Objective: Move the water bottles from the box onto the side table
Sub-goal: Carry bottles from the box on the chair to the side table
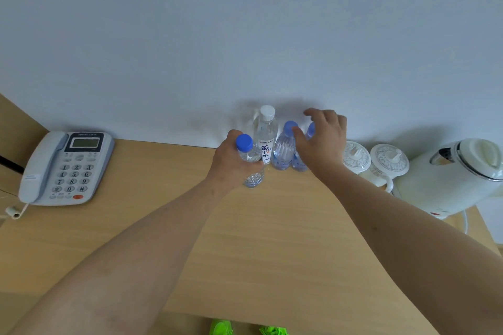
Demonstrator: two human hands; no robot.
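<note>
My left hand (234, 162) grips a clear blue-capped water bottle (251, 163) upright, its base at the wooden side table (245, 239). Behind it, against the wall, stands a taller white-capped bottle (266, 134) with a white label. To its right are two blue-capped bottles, one (284, 148) fully in view and one (310, 130) mostly hidden behind my right hand (319, 141). My right hand hovers over these two with fingers spread and relaxed, holding nothing. The box is out of view.
A grey desk phone (65, 167) sits at the table's left. Two white lidded cups (375, 163) and a white electric kettle (451, 177) stand at the right. Green shoes (247, 328) show below the table's front edge.
</note>
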